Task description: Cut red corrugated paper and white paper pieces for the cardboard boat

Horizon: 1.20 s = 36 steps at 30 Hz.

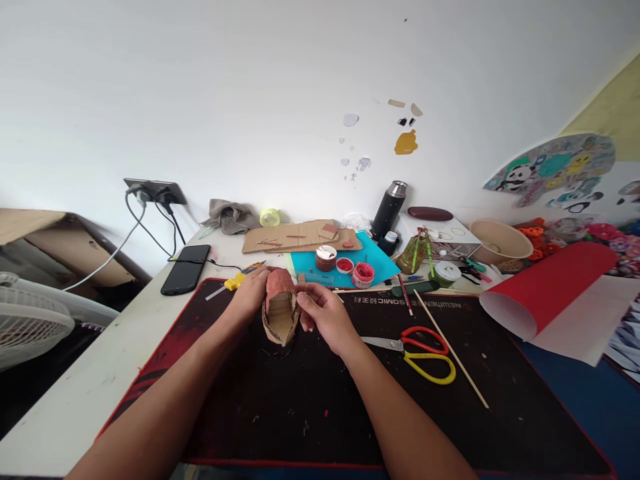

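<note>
A small cardboard boat model with a reddish-painted far end rests on the black desk mat. My left hand cups its left side, fingers closed against the hull. My right hand grips the right side, thumb and fingers pinched at the rim. Both hands hold the boat just above or on the mat; I cannot tell which.
Red-and-yellow scissors and a long wooden stick lie to the right. Paint pots sit on a blue sheet behind. A phone, cardboard sheets, a black flask, rolled red paper and a fan surround.
</note>
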Motion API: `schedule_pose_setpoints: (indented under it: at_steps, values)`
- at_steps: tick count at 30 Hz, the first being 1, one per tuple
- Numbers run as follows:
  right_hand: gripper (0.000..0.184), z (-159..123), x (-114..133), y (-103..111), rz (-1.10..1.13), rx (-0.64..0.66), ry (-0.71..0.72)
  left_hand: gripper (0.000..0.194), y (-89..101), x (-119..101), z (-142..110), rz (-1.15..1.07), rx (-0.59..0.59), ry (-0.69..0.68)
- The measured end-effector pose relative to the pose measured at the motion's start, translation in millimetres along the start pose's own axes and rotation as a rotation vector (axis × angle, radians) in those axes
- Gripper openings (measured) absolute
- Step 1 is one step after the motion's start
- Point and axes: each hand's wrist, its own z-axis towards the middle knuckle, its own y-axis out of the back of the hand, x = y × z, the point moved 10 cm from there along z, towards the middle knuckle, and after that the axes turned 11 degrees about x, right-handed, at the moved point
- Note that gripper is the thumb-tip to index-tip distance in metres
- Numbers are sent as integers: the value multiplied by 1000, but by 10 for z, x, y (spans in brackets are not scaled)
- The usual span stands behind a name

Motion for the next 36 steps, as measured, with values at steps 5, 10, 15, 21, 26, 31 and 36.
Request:
schedule_pose_setpoints:
  at_steps: [5, 10, 15, 21, 26, 31, 36]
  values:
    - [59, -12, 18, 12, -15, -7, 0, 37, -5, 37, -3, -38, 9, 18]
    - [59, -13, 50, 32, -12, -22, 21, 39, 8, 65, -8, -74, 9, 34]
    - [58, -18, 69, 32, -6, -22, 19, 41, 21, 69, -14, -113, 4, 45]
    - [57, -28, 83, 56, 2, -37, 17, 42, 38, 43, -28, -152, 3, 64]
    - [57, -18, 35, 13, 24, -8, 6, 41, 20, 20, -21, -167, 4, 68]
    - [58, -21, 8, 1, 14, -1, -9, 40, -10, 22, -8, -171, 13, 67]
    - [59, -18, 14, 6, 17, -6, -2, 39, -8, 32, -12, -173, 9, 66]
